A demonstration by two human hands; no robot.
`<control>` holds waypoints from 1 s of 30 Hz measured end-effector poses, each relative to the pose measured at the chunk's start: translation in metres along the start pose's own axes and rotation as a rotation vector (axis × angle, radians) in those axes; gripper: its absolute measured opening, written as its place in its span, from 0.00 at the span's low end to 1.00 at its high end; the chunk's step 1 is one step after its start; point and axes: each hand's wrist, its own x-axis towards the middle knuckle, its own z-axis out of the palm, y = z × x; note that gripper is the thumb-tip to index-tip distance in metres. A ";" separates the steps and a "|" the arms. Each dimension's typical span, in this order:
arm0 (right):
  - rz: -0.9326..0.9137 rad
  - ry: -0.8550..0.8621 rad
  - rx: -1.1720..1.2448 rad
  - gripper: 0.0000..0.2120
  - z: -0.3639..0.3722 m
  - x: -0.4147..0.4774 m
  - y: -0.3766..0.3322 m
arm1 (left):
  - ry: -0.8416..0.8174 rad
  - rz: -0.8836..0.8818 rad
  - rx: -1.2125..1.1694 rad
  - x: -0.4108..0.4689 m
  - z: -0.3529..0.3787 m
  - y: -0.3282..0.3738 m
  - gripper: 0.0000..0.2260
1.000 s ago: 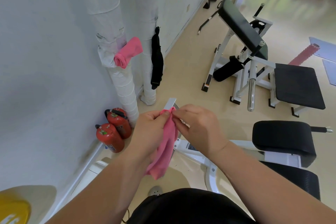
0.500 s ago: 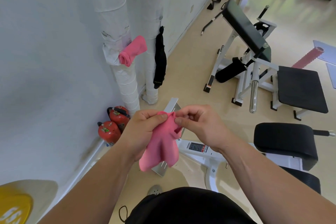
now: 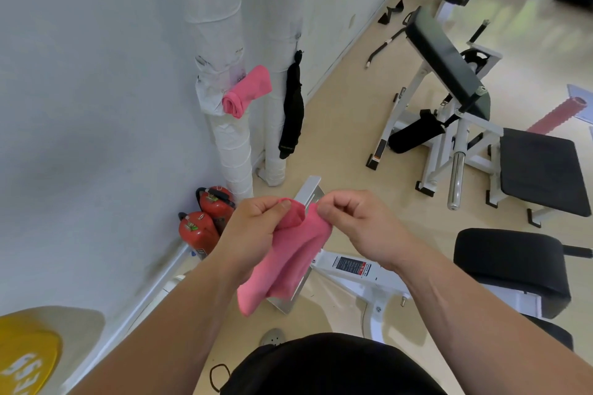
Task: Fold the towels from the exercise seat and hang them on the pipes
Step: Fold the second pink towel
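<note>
The left hand (image 3: 256, 229) and right hand (image 3: 356, 224) each pinched the top edge of the pink towel (image 3: 288, 261), whose length hung down between the forearms. The wrapped pipe (image 3: 227, 144), carrying another towel (image 3: 248, 91), stood ahead-left, probably nearer the left hand.

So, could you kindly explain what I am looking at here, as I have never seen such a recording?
There is no machine: a person wears a camera on the head, looking down at their bare hands in a gym. The left hand and right hand each pinch the top of a pink towel, which hangs below them. By the wall stand two white wrapped pipes; a second pink towel hangs on the nearer one, a black cloth on the farther. Two red fire extinguishers stand on the floor, and a black padded seat is at right.
</note>
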 end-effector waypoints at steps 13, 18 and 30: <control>-0.142 0.242 -0.283 0.06 0.007 0.001 -0.008 | -0.183 0.074 0.014 -0.002 0.017 0.004 0.16; -0.167 0.295 -0.315 0.06 0.005 -0.001 -0.004 | -0.226 0.092 -0.017 0.004 0.019 0.001 0.16; -0.108 0.193 -0.217 0.04 0.004 -0.001 0.012 | -0.094 0.184 0.197 0.013 0.015 -0.006 0.12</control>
